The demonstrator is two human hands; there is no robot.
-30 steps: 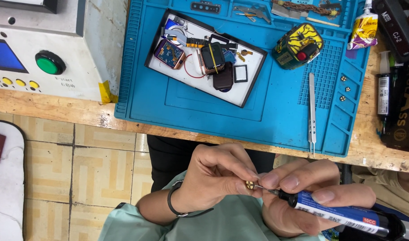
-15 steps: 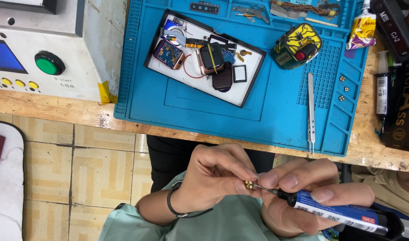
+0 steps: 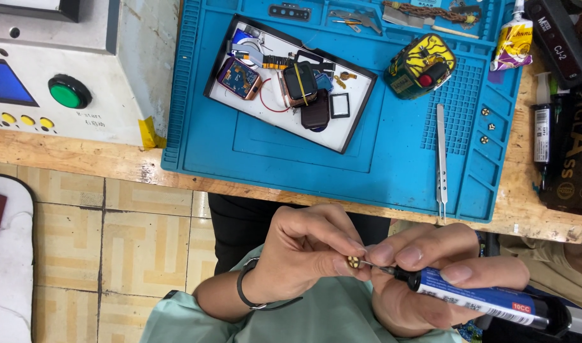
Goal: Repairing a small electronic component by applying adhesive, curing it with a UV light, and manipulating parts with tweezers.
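My left hand [image 3: 307, 251] pinches a tiny round gold part [image 3: 354, 262] between thumb and fingertips, held below the bench edge over my lap. My right hand [image 3: 430, 273] grips a blue syringe-like tube with a black collar [image 3: 475, 297]; its thin metal needle tip touches the gold part. A dark band circles my left wrist.
A blue work mat [image 3: 392, 159] lies on the wooden bench and carries a white tray [image 3: 348, 136] of disassembled watch parts, metal tweezers [image 3: 441, 159] and a yellow-black case [image 3: 421, 65]. A white machine with a green button [image 3: 67, 93] stands at left. Dark boxes [image 3: 573, 152] sit at right.
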